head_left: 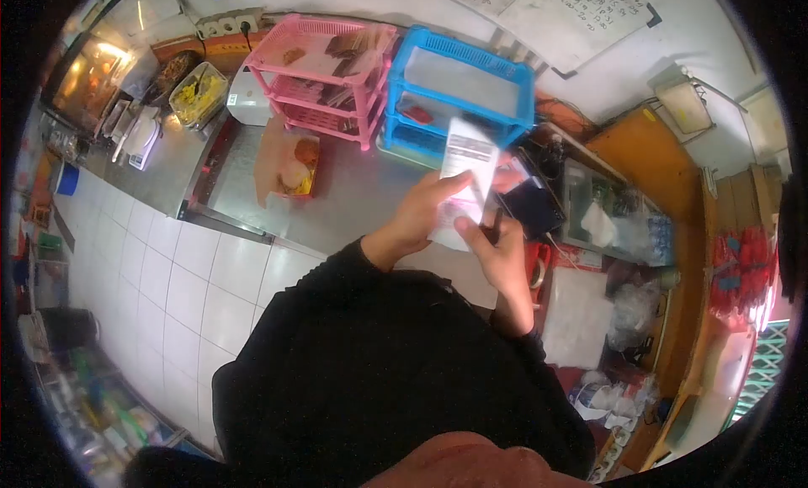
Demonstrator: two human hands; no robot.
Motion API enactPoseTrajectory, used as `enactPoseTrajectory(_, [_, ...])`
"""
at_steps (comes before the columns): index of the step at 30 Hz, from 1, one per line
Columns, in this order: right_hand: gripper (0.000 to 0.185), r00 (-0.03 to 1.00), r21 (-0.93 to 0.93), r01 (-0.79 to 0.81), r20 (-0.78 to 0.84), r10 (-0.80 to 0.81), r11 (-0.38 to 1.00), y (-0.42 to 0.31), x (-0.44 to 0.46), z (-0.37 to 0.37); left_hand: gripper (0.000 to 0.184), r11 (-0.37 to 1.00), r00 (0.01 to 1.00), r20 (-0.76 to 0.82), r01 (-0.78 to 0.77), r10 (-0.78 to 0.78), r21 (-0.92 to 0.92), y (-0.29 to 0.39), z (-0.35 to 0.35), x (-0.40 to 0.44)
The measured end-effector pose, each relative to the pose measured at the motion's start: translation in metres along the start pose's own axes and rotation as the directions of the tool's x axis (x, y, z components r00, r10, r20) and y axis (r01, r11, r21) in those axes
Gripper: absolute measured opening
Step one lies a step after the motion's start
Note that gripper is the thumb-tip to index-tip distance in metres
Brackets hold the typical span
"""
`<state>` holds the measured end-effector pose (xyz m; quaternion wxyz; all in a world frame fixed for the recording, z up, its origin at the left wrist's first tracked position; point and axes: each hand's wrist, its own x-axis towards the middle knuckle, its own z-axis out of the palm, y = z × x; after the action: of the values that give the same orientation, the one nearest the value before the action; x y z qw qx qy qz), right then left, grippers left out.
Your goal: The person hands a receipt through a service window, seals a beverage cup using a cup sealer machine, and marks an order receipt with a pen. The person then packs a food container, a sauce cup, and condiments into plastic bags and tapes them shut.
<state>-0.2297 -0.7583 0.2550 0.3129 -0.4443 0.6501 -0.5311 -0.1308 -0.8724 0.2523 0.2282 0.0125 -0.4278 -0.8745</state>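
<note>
My left hand (418,209) grips the left edge of a white paper slip with printed lines, like a receipt (471,147), its thumb lying across the paper. My right hand (502,257) pinches the lower end of the same receipt, thumb on top. A pinkish patch shows on the lower part of the paper; I cannot make out what it is. To the left on the metal counter (345,181) stands an open cardboard food box (290,170) with rice and other food inside. Just right of the receipt is a dark tablet-like device (532,206).
A pink tiered rack (324,55) and a blue tiered rack (463,67) stand along the wall. At the left are a scale (145,139) and a tub of yellow food (199,97). A whiteboard (572,25) hangs above. White sheets (578,315) lie at the right.
</note>
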Motion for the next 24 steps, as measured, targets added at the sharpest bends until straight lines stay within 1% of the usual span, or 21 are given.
enactPoseTrajectory(1, [0.026,1.0,-0.051,-0.009,0.02,0.01,0.999,-0.003,-0.001,0.0,0.063,1.0,1.0,-0.012,0.026,-0.025,0.004,-0.004,-0.009,0.003])
enactPoseTrajectory(4, [0.02,0.999,-0.058,-0.013,0.03,0.014,0.998,-0.009,-0.005,0.0,0.062,0.99,1.0,0.027,0.007,-0.003,-0.144,0.024,0.011,0.0])
enactPoseTrajectory(5, [0.026,1.0,-0.036,0.0,0.018,0.001,0.999,-0.004,-0.008,-0.003,0.064,0.974,0.999,0.037,-0.011,0.02,-0.227,0.024,0.012,0.001])
enactPoseTrajectory(7, [0.038,1.0,0.01,0.025,-0.006,-0.025,1.0,0.005,-0.011,-0.011,0.066,0.926,0.991,0.108,-0.033,0.079,-0.375,0.028,0.015,0.002])
enactPoseTrajectory(8, [0.046,0.991,0.094,0.098,-0.096,-0.089,0.991,0.003,-0.011,-0.013,0.066,0.894,0.984,0.139,-0.04,0.113,-0.446,0.031,0.017,0.002])
enactPoseTrajectory(10, [0.064,0.941,0.238,0.256,-0.283,-0.185,0.937,-0.013,-0.008,-0.015,0.066,0.894,0.98,0.142,-0.065,0.142,-0.443,0.036,0.022,0.002])
enactPoseTrajectory(12, [0.085,0.96,0.103,0.254,-0.152,-0.237,0.962,-0.01,-0.013,-0.053,0.066,0.888,0.972,0.167,-0.071,0.163,-0.455,0.038,0.025,0.003])
enactPoseTrajectory(14, [0.086,0.95,0.196,0.24,-0.248,-0.189,0.951,-0.028,-0.028,-0.058,0.066,0.876,0.96,0.215,-0.054,0.177,-0.48,0.038,0.026,0.003])
enactPoseTrajectory(15, [0.086,0.942,0.241,0.235,-0.295,-0.16,0.942,-0.037,-0.032,-0.06,0.066,0.877,0.962,0.211,-0.054,0.174,-0.477,0.037,0.026,0.003])
enactPoseTrajectory(18, [0.091,0.866,0.269,0.344,-0.461,-0.194,0.9,-0.05,-0.033,-0.048,0.068,0.883,0.966,0.2,-0.055,0.166,-0.466,0.036,0.027,0.002])
enactPoseTrajectory(19, [0.072,0.801,0.294,0.474,-0.535,-0.269,0.83,-0.051,-0.032,-0.04,0.069,0.885,0.967,0.194,-0.059,0.165,-0.462,0.036,0.027,0.002])
enactPoseTrajectory(20, [0.059,0.792,0.214,0.534,-0.466,-0.395,0.818,-0.049,-0.028,-0.043,0.069,0.887,0.968,0.188,-0.063,0.165,-0.457,0.036,0.027,0.002])
enactPoseTrajectory(22, [0.036,0.734,0.07,0.657,-0.288,-0.615,0.751,-0.046,-0.019,-0.054,0.069,0.889,0.965,0.203,-0.057,0.166,-0.455,0.035,0.026,0.003])
enactPoseTrajectory(24, [0.022,0.74,0.174,0.661,-0.311,-0.596,0.73,-0.047,-0.018,-0.043,0.069,0.887,0.965,0.204,-0.056,0.166,-0.458,0.033,0.026,0.004])
